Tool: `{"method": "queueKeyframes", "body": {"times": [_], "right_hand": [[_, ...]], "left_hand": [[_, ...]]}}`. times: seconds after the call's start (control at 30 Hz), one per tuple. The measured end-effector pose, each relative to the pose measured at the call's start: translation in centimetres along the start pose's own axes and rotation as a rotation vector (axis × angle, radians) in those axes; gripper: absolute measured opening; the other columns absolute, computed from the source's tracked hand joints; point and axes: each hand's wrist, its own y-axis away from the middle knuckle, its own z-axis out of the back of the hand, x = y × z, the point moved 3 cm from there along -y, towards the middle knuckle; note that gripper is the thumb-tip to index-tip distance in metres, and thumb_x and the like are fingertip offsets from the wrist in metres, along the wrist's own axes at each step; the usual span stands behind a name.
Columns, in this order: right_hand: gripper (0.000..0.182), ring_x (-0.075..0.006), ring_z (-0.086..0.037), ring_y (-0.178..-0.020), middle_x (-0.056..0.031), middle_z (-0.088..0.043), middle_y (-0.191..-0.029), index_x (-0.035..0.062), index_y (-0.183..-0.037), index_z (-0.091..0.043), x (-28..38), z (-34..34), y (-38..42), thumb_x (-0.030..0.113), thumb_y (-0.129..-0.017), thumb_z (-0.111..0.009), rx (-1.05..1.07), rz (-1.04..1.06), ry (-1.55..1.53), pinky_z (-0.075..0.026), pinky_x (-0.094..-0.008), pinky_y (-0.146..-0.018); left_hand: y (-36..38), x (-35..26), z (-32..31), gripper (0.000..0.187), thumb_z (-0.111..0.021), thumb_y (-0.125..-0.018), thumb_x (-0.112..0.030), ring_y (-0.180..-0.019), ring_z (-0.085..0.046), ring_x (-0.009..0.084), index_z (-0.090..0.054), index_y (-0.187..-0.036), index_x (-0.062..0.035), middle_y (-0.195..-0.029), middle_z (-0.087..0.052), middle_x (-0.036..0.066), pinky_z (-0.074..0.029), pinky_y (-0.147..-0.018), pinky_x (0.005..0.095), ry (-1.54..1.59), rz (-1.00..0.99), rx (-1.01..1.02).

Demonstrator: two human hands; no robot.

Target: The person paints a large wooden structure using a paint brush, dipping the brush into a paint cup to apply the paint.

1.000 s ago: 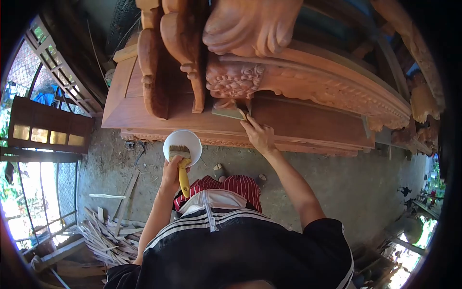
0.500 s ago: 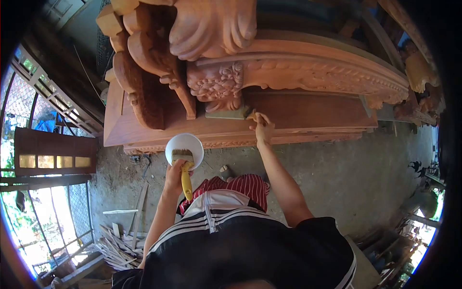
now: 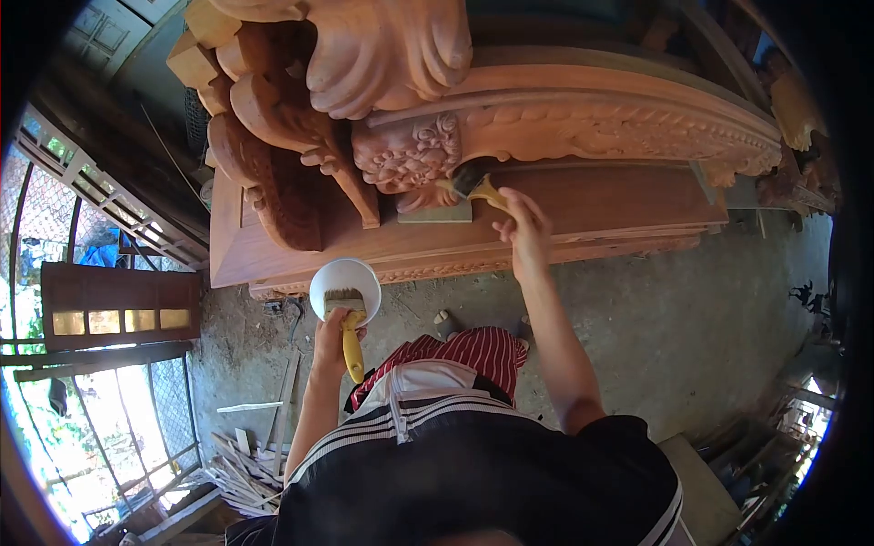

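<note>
My left hand (image 3: 335, 337) is closed around a white bucket (image 3: 369, 284) and a yellow-handled brush (image 3: 351, 350), whose bristles lie over the bucket's opening. A second brush (image 3: 487, 191) is in my right hand (image 3: 523, 227). Its dark bristles are against or very close to the carved foot (image 3: 410, 159) of the reddish wooden furniture; exact contact is unclear. Under that foot a flat greenish-grey piece (image 3: 435, 215) lies on the wooden base (image 3: 583, 211). A long carved apron (image 3: 619, 136) curves off to the right.
Scrolled wooden legs (image 3: 350, 187) stand left of the carved foot. Wood scraps (image 3: 241, 478) are piled at the lower left on the concrete floor (image 3: 628, 337). A brown panel (image 3: 118, 307) is by the mesh wall at the left.
My right hand has moved up and slightly right, bringing its brush from beside the flat piece up to the carved foot. The camera view has shifted slightly.
</note>
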Motion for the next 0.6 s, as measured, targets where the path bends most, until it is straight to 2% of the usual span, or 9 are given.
{"method": "queueKeyframes", "body": {"times": [0.1,0.2,0.23,0.27,0.37,0.47,0.5,0.57,0.6], "right_hand": [[0.029,-0.0066,-0.049,-0.048,-0.0078,-0.065,-0.092,-0.0003,-0.112,-0.058,3.0,0.2,2.4,0.020,-0.092,-0.056,0.111,0.081,-0.200,-0.053,-0.0263,-0.062],[0.030,-0.0080,-0.051,-0.050,-0.0079,-0.065,-0.100,0.0002,-0.112,-0.059,1.5,0.3,2.2,0.022,-0.091,-0.057,0.052,0.069,-0.287,-0.053,-0.0266,-0.062],[0.028,-0.0100,-0.056,-0.059,-0.0069,-0.063,-0.104,0.0018,-0.111,-0.060,0.0,0.9,1.2,0.021,-0.091,-0.058,-0.008,0.083,-0.218,-0.053,-0.0274,-0.061],[0.028,-0.0100,-0.056,-0.059,-0.0069,-0.063,-0.104,0.0018,-0.111,-0.060,-0.8,1.1,1.2,0.021,-0.091,-0.058,-0.014,0.093,-0.215,-0.053,-0.0274,-0.061],[0.023,-0.0117,-0.060,-0.077,-0.0051,-0.063,-0.102,0.0050,-0.108,-0.064,-3.3,1.4,1.3,0.019,-0.091,-0.059,-0.121,-0.189,0.030,-0.053,-0.0273,-0.062],[0.024,-0.0107,-0.060,-0.069,-0.0043,-0.064,-0.095,0.0042,-0.109,-0.063,-1.3,-0.4,2.6,0.020,-0.091,-0.058,0.008,-0.038,-0.048,-0.053,-0.0264,-0.062],[0.024,-0.0107,-0.060,-0.069,-0.0043,-0.064,-0.095,0.0042,-0.109,-0.063,-0.3,-1.2,3.2,0.020,-0.091,-0.058,0.008,-0.048,-0.048,-0.053,-0.0264,-0.062],[0.029,-0.0077,-0.059,-0.058,-0.0038,-0.063,-0.088,0.0015,-0.110,-0.062,2.8,-2.9,3.7,0.023,-0.090,-0.059,0.144,0.114,-0.187,-0.051,-0.0226,-0.055],[0.029,-0.0077,-0.059,-0.058,-0.0038,-0.063,-0.088,0.0015,-0.110,-0.062,2.4,-2.6,3.4,0.023,-0.090,-0.059,0.138,0.126,-0.190,-0.051,-0.0226,-0.055]], "left_hand": [[-0.4,0.4,0.3,0.028,-0.053,-0.083,-0.016,-0.072,-0.058,0.0183,-0.050,-0.107,-0.0036,-0.093,-0.059,0.009,-0.050,-0.060,0.0300,0.051,0.033,-0.014],[-0.8,0.6,-0.1,0.027,-0.053,-0.082,-0.011,-0.072,-0.059,0.0191,-0.049,-0.107,-0.0030,-0.093,-0.058,0.010,-0.049,-0.056,0.0296,0.083,0.054,0.017],[-0.8,0.7,-0.4,0.026,-0.052,-0.082,-0.011,-0.072,-0.059,0.0191,-0.049,-0.107,-0.0030,-0.093,-0.058,0.011,-0.049,-0.056,0.0293,0.090,0.069,0.029],[-0.9,0.7,-0.8,0.026,-0.052,-0.082,-0.011,-0.072,-0.059,0.0191,-0.049,-0.107,-0.0030,-0.093,-0.058,0.011,-0.049,-0.056,0.0293,0.091,0.069,0.040],[-0.5,0.2,-1.5,0.026,-0.052,-0.082,-0.012,-0.072,-0.059,0.0193,-0.049,-0.107,-0.0028,-0.093,-0.058,0.011,-0.049,-0.056,0.0293,0.068,0.032,0.097],[-0.3,-0.2,-1.9,0.026,-0.053,-0.082,-0.012,-0.071,-0.059,0.0194,-0.049,-0.107,-0.0027,-0.092,-0.058,0.011,-0.049,-0.056,0.0292,0.035,0.036,0.018],[-0.5,0.0,-1.6,0.026,-0.053,-0.082,-0.012,-0.071,-0.059,0.0194,-0.049,-0.107,-0.0028,-0.092,-0.058,0.011,-0.049,-0.056,0.0292,0.042,0.039,0.019],[-0.6,0.5,-1.2,0.027,-0.053,-0.082,-0.012,-0.071,-0.059,0.0193,-0.049,-0.107,-0.0029,-0.092,-0.058,0.011,-0.049,-0.056,0.0292,0.043,0.044,0.030],[-0.5,0.7,-1.1,0.027,-0.053,-0.082,-0.012,-0.071,-0.059,0.0193,-0.049,-0.107,-0.0028,-0.092,-0.058,0.011,-0.049,-0.056,0.0293,0.067,0.049,0.038]]}}
